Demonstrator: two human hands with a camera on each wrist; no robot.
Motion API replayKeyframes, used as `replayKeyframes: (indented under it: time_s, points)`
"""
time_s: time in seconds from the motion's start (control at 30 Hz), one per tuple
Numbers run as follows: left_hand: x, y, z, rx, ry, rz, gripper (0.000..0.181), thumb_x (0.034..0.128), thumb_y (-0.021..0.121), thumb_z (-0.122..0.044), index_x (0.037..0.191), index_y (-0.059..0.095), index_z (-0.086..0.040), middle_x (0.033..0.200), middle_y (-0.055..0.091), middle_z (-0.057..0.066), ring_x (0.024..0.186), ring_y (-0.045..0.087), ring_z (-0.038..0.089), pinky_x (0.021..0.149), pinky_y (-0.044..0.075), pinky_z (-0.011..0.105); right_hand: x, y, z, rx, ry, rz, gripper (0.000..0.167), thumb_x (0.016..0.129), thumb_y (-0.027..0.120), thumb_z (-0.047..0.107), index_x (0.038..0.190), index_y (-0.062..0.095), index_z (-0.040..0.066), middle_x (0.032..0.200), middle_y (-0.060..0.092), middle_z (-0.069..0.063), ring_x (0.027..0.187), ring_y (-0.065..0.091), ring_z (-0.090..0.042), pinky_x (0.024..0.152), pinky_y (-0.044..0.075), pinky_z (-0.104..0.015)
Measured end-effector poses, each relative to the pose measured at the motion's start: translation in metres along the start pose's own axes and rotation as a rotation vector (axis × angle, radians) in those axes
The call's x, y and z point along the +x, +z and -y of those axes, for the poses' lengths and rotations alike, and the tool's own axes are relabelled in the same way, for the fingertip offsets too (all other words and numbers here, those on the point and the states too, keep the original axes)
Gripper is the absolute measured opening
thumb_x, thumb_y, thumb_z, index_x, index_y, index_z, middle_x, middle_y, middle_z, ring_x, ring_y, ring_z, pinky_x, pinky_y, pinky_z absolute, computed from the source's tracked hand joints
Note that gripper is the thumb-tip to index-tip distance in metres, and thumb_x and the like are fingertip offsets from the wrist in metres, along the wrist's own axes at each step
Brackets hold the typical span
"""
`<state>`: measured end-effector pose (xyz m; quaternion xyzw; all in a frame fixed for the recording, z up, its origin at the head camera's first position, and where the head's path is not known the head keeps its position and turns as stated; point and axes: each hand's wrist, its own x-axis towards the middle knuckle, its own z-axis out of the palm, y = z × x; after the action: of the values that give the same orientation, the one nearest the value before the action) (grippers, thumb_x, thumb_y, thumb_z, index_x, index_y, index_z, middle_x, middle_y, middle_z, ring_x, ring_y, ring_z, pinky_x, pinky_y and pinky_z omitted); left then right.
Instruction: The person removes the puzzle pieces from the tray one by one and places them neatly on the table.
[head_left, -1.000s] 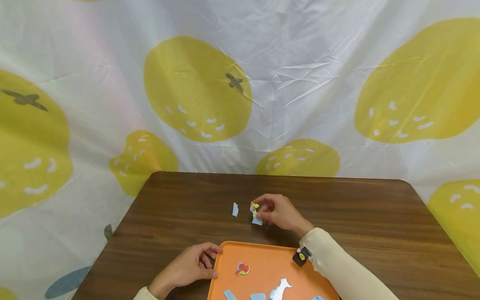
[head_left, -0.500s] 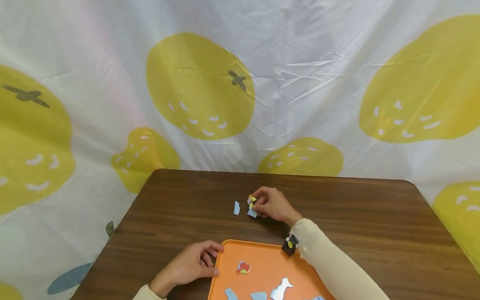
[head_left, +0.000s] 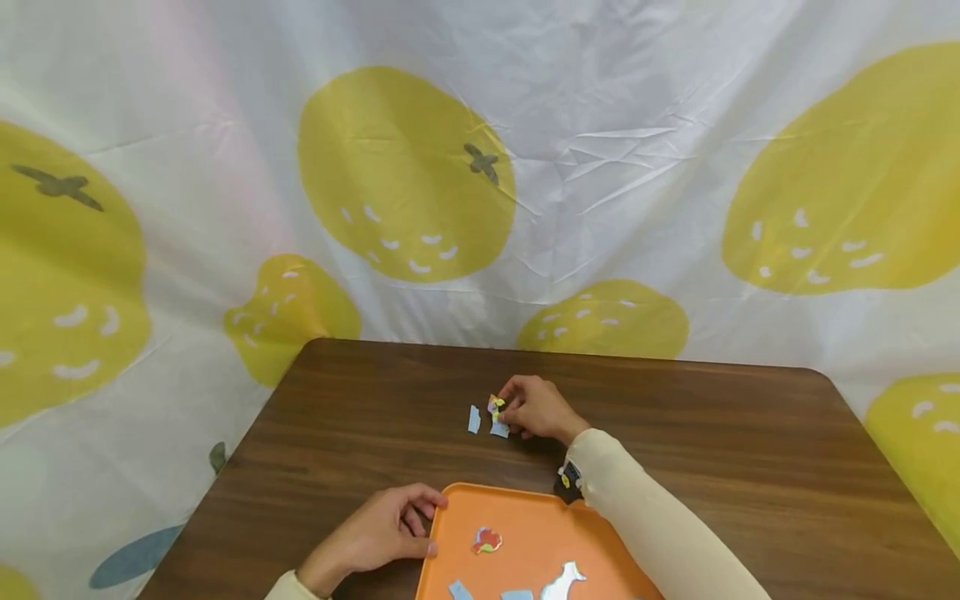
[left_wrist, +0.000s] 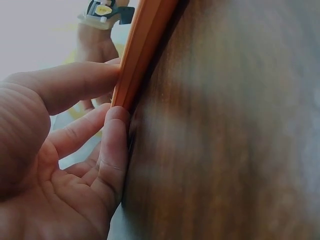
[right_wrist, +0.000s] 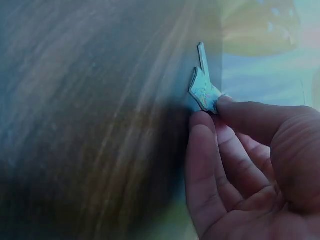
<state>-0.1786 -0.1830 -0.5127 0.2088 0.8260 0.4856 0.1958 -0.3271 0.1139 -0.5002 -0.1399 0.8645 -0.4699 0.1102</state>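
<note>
My right hand [head_left: 538, 408] pinches a thin, irregular puzzle piece [head_left: 495, 403] between thumb and fingertips, low over the far part of the brown table [head_left: 675, 417]. Yellow, purple and orange print shows on the piece, with light blue at its near end. In the right wrist view the puzzle piece [right_wrist: 204, 90] stands out beyond the fingertips. Just left of it lies a small light-blue piece [head_left: 474, 419]. My left hand [head_left: 382, 529] grips the left rim of an orange tray [head_left: 525, 517] near its far corner, with thumb and fingertips against the edge [left_wrist: 132, 65].
On the tray lie a red-and-green piece [head_left: 487, 540], a shiny pale piece [head_left: 562, 581] and light-blue pieces [head_left: 460, 590], partly cut off by the frame. A fruit-print curtain [head_left: 420, 317] hangs behind the table. My right forearm [head_left: 660, 517] crosses above the tray's right side.
My right hand has moved left with the puzzle piece, bringing it close to the light-blue piece on the table. The left hand stays at the tray's rim.
</note>
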Motion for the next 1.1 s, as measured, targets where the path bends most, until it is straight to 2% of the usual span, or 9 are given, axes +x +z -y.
replayKeyframes:
  time_s: [0.17,0.5,0.73,0.93,1.1]
  points:
    - [-0.001,0.000,-0.002,0.001,-0.003,-0.007,0.047,0.0851,0.088,-0.012,0.128,0.070,-0.013,0.108,0.064,0.006,0.084,0.063,0.008,0.070,0.055,0.021,0.001,0.003,0.002,-0.077,0.020,-0.001,0.025,0.086,0.086,0.010,0.104,0.070,0.007,0.067,0.069,-0.001,0.055,0.063,-0.013,0.047,0.056,-0.029]
    - [-0.001,0.001,-0.002,0.009,0.003,-0.012,0.047,0.0843,0.088,-0.012,0.127,0.070,-0.013,0.107,0.064,0.006,0.083,0.063,0.008,0.070,0.055,0.021,0.003,0.006,0.003,-0.133,0.019,-0.035,0.025,0.085,0.086,0.010,0.101,0.067,0.006,0.064,0.068,-0.002,0.050,0.063,-0.014,0.045,0.054,-0.029]
    - [-0.001,0.002,0.000,0.005,0.004,-0.003,0.047,0.0848,0.088,-0.011,0.128,0.069,-0.013,0.108,0.064,0.006,0.084,0.063,0.008,0.070,0.055,0.021,-0.001,0.000,0.006,-0.098,0.044,-0.046,0.027,0.087,0.081,0.005,0.107,0.062,0.005,0.070,0.066,-0.004,0.054,0.062,-0.015,0.045,0.055,-0.030]
    - [-0.001,0.001,-0.002,-0.004,-0.005,-0.009,0.047,0.0848,0.088,-0.011,0.128,0.070,-0.013,0.108,0.064,0.007,0.084,0.063,0.009,0.070,0.055,0.021,-0.011,-0.011,0.014,-0.049,0.046,-0.013,0.025,0.093,0.079,0.013,0.111,0.064,0.004,0.079,0.065,-0.007,0.061,0.063,-0.018,0.048,0.058,-0.032]
    - [0.000,0.001,-0.002,-0.003,-0.007,-0.008,0.047,0.0853,0.088,-0.011,0.128,0.069,-0.013,0.109,0.064,0.007,0.084,0.062,0.009,0.070,0.055,0.021,-0.024,-0.017,0.013,-0.030,0.043,0.044,0.024,0.098,0.075,0.020,0.114,0.064,0.006,0.086,0.067,-0.006,0.067,0.065,-0.018,0.051,0.059,-0.033]
